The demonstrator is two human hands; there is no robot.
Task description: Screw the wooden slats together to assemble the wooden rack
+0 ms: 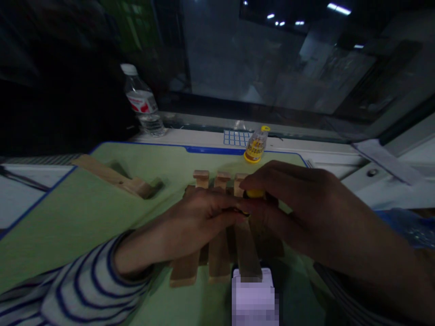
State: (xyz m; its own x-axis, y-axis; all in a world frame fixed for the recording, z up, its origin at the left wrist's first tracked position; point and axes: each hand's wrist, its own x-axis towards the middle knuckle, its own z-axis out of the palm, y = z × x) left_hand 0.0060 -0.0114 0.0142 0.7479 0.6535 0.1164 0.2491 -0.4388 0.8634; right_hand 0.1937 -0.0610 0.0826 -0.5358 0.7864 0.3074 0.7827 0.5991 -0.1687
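Note:
My left hand [199, 217] lies across several wooden slats [219, 253] set side by side on a green mat [78, 213], its fingertips pinched toward the middle. My right hand [302, 208] comes in from the right, fingers curled round a small yellow-and-black object [254, 194], perhaps a screwdriver handle, which stands over the slats. The two hands meet at that object. What the left fingertips pinch is hidden.
Another wooden piece [113, 176] lies at the mat's far left. A clear water bottle [142, 102] stands at the back left, and a small yellow-capped container [256, 144] at the mat's far edge. A phone [253, 296] lies at the near edge. A window ledge runs behind.

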